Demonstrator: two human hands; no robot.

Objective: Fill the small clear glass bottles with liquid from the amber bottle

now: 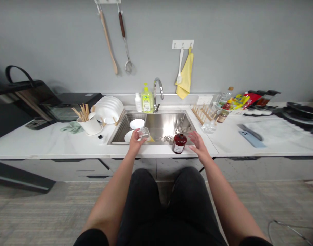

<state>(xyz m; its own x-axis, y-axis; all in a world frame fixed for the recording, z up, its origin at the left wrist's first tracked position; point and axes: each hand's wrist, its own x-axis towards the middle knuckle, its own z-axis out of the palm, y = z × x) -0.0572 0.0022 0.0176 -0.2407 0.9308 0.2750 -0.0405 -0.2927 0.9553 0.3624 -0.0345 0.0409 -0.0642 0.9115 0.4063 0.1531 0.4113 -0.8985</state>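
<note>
My left hand (136, 140) grips a small clear container (144, 133), holding it over the front left part of the sink (156, 144). To the right, a dark red bottle (179, 144) with a white label stands upright at the sink's front edge, its neck showing no cap. My right hand (197, 145) is just right of the bottle, fingers apart and holding nothing; a narrow gap seems to separate them. White bowls (137, 123) sit in the sink's left part, one partly hidden behind my left hand. A bit of something yellow (152, 139) shows beside the container.
Behind the sink stand a faucet (158, 89), a green soap bottle (147, 100) and a white bottle (138, 102). Stacked plates (107, 108) and a chopstick holder (91, 126) are left. A wooden rack (204, 114), a jar (222, 116) and a blue phone (251, 139) lie right.
</note>
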